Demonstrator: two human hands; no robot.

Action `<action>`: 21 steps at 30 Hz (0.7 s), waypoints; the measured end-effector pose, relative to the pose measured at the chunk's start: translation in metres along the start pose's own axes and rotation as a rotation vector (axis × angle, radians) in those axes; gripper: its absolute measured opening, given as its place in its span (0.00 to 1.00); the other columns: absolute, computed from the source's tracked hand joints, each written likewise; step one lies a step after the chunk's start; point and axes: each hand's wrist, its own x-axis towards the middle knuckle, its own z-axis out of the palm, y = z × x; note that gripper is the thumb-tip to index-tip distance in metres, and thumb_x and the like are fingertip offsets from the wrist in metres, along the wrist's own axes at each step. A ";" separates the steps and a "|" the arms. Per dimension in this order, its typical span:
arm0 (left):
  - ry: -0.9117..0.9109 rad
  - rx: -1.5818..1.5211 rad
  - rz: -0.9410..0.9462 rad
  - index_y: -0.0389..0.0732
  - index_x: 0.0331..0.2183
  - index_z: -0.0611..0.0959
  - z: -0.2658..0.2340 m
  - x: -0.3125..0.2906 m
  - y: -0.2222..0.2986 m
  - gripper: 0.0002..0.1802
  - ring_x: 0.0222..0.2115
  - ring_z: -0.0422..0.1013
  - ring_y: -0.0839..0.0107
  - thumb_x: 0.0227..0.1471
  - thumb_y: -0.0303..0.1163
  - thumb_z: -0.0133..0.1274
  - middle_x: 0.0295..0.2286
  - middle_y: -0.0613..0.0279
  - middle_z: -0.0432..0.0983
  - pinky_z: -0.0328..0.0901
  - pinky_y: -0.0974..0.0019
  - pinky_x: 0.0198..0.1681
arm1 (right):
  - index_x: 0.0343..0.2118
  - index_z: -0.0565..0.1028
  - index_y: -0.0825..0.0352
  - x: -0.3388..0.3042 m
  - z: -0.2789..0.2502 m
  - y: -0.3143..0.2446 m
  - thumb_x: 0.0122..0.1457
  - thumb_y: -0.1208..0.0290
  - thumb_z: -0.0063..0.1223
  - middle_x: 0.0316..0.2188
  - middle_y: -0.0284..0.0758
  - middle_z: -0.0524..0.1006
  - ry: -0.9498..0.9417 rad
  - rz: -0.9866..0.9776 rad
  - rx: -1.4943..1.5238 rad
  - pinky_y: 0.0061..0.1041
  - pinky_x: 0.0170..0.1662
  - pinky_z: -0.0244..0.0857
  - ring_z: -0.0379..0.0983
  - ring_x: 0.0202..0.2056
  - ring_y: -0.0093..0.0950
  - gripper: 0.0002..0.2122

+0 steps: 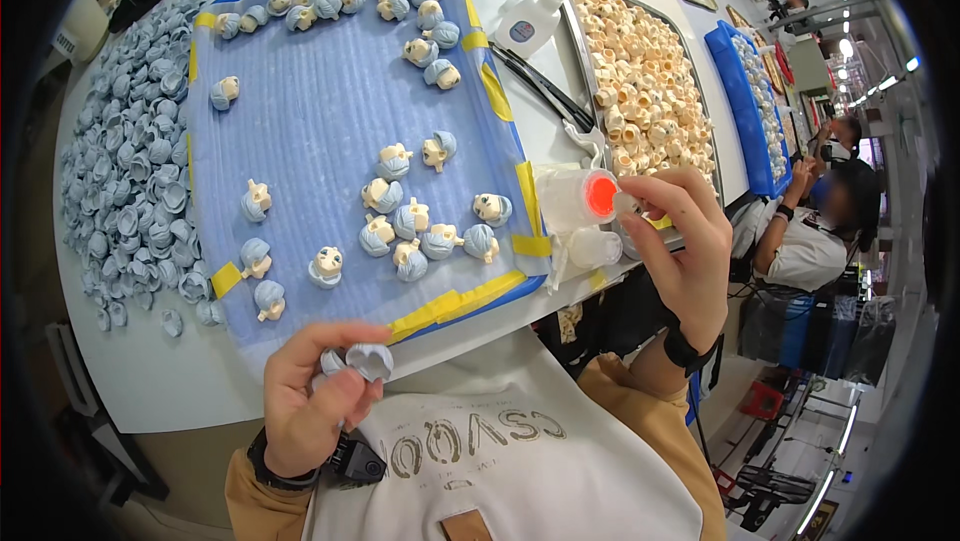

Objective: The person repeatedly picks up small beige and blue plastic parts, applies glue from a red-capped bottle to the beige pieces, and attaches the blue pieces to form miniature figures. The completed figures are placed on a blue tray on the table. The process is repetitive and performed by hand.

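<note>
My left hand [315,396] is closed around light blue doll hair pieces [371,362], hollow and cup-shaped, in front of the table's near edge. At the right, my right hand [680,246] pinches a small doll head [629,205], partly hidden by the fingers. That head is right beside the bright red-orange round end of a translucent cup [570,195]; whether they touch, I cannot tell. Several doll heads with blue hair [411,217] lie scattered on the blue cloth-covered tray [300,141], whose edges carry yellow tape.
Loose blue hair pieces [140,156] are heaped at the left. A metal tray [577,26] of peach doll head parts stands at the right, near black tweezers [540,86] and a white bottle [530,23]. Beyond is a blue bin [735,91]. Another person [815,241] sits farther right.
</note>
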 end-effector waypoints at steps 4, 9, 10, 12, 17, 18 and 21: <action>0.020 0.167 0.044 0.33 0.40 0.74 0.002 0.000 0.001 0.19 0.23 0.64 0.83 0.45 0.29 0.54 0.24 0.67 0.70 0.59 0.79 0.28 | 0.37 0.74 0.68 0.005 -0.001 0.000 0.44 0.82 0.55 0.28 0.37 0.70 -0.049 -0.030 -0.039 0.26 0.31 0.63 0.68 0.29 0.31 0.13; -0.024 0.306 0.126 0.31 0.41 0.74 -0.004 -0.003 -0.006 0.21 0.29 0.67 0.81 0.45 0.34 0.56 0.27 0.63 0.73 0.61 0.77 0.33 | 0.38 0.75 0.68 0.007 -0.001 0.003 0.43 0.84 0.54 0.30 0.37 0.71 -0.093 -0.058 -0.112 0.22 0.32 0.63 0.69 0.30 0.29 0.15; -0.026 0.263 0.123 0.31 0.41 0.74 -0.003 -0.003 -0.005 0.22 0.30 0.68 0.80 0.46 0.34 0.56 0.28 0.61 0.74 0.62 0.76 0.35 | 0.38 0.75 0.68 0.007 0.000 0.003 0.43 0.83 0.54 0.29 0.37 0.71 -0.097 -0.058 -0.125 0.23 0.32 0.63 0.69 0.30 0.29 0.15; -0.034 0.175 0.118 0.30 0.42 0.73 0.002 -0.003 -0.004 0.23 0.33 0.69 0.77 0.47 0.36 0.55 0.30 0.58 0.75 0.63 0.74 0.38 | 0.37 0.75 0.68 0.007 0.001 0.004 0.43 0.83 0.55 0.29 0.37 0.71 -0.099 -0.053 -0.142 0.23 0.32 0.63 0.69 0.30 0.29 0.15; 0.047 0.176 0.161 0.29 0.44 0.71 0.007 -0.003 0.000 0.24 0.35 0.70 0.73 0.47 0.34 0.53 0.32 0.52 0.75 0.63 0.71 0.41 | 0.35 0.75 0.67 0.001 0.004 0.006 0.43 0.81 0.57 0.27 0.36 0.71 -0.025 -0.037 -0.114 0.27 0.31 0.63 0.68 0.29 0.32 0.13; 0.054 0.173 0.163 0.29 0.45 0.70 0.008 -0.003 -0.001 0.25 0.35 0.71 0.72 0.47 0.33 0.53 0.32 0.52 0.75 0.63 0.71 0.41 | 0.34 0.75 0.67 -0.001 0.004 0.007 0.43 0.81 0.57 0.27 0.36 0.71 -0.002 -0.025 -0.104 0.26 0.31 0.63 0.69 0.29 0.31 0.13; 0.063 0.121 0.245 0.29 0.44 0.69 0.009 -0.003 -0.003 0.23 0.35 0.71 0.72 0.46 0.30 0.53 0.32 0.51 0.75 0.63 0.71 0.41 | 0.33 0.75 0.68 -0.007 0.006 0.009 0.42 0.82 0.58 0.27 0.36 0.72 0.062 0.003 -0.063 0.25 0.31 0.63 0.70 0.28 0.30 0.12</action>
